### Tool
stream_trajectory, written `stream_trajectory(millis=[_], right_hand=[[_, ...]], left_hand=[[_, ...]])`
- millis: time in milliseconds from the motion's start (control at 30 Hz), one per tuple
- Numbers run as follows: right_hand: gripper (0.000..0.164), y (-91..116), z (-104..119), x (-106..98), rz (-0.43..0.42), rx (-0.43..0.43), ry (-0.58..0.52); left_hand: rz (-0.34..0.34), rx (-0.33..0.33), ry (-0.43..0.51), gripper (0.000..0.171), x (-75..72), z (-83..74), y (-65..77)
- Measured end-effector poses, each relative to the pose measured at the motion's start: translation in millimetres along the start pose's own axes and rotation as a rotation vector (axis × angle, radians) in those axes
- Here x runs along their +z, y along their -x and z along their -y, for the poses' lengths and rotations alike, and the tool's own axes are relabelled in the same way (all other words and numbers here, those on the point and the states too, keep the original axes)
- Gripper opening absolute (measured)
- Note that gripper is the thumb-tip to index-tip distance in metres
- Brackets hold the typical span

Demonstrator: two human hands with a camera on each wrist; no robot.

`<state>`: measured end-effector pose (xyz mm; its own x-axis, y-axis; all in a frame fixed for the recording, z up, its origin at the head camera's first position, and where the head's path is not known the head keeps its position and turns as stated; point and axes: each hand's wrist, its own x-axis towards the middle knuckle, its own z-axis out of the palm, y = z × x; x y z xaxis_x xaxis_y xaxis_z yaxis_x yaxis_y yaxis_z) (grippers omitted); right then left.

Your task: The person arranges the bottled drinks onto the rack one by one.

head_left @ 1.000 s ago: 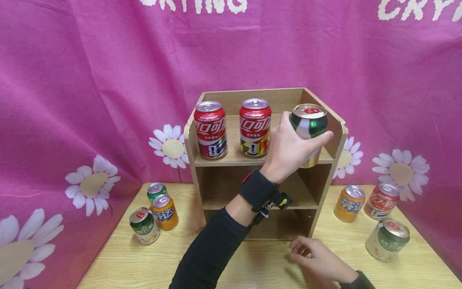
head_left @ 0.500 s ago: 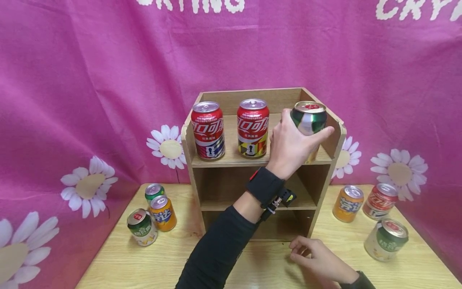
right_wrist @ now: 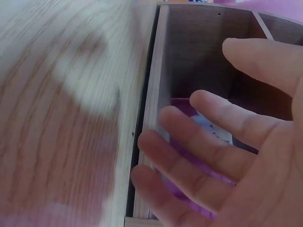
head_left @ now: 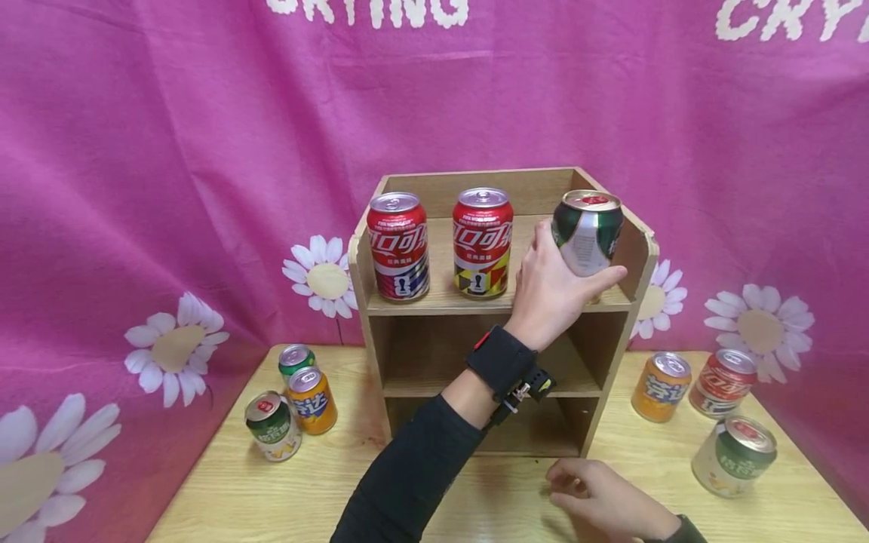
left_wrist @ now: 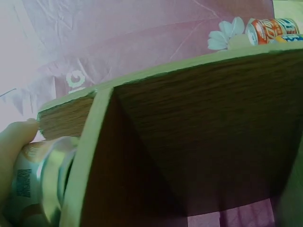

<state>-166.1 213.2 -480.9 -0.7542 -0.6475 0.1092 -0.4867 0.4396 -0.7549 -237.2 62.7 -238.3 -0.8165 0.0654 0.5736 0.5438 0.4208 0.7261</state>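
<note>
My left hand grips a green-and-silver drink can with a gold-rimmed top, at the right end of the top level of a small wooden shelf. In the left wrist view the can's base end is right at the shelf board. Two red cola cans stand upright on the same level, one at the left and one in the middle. Low in front of the shelf, my right hand holds nothing; its fingers are loosely bent in the right wrist view.
On the table left of the shelf stand an orange can, a green-and-cream can and a green can. To the right are another orange can, a red can and a green-and-cream can. A pink curtain hangs behind.
The can in my left hand has turned so more of its silver panel faces forward, and its tilt has lessened. My right hand stays nearly in place.
</note>
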Motion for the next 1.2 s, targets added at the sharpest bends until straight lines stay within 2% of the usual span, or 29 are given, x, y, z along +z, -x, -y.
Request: stream_trajectory(millis=[233, 400, 567, 967, 1100, 1200], right_hand=[[0.019, 0, -2, 0, 0.026, -0.006, -0.003], [0.020, 1, -1, 0, 0.059, 0.053, -0.034], [0.022, 1, -2, 0, 0.072, 0.092, -0.033], [0.019, 2, -3, 0, 0.055, 0.041, -0.041], [0.019, 3, -2, -1, 0.051, 0.031, -0.031], [0.019, 3, -2, -1, 0.044, 0.027, -0.020]], left_hand=[[-0.039, -0.010, -0.036, 0.084, 5.5, 1.4, -2.5], [-0.035, -0.035, -0.046, 0.083, 7.4, 1.7, -5.7], [-0.008, -0.047, -0.020, 0.088, 8.0, 4.0, -8.4], [0.122, -0.092, 0.116, 0.086, 1.4, 5.9, -9.8], [0.121, -0.091, 0.097, 0.087, 0.2, 5.5, -8.3], [0.086, -0.062, 0.027, 0.093, 1.9, 5.4, -6.6]])
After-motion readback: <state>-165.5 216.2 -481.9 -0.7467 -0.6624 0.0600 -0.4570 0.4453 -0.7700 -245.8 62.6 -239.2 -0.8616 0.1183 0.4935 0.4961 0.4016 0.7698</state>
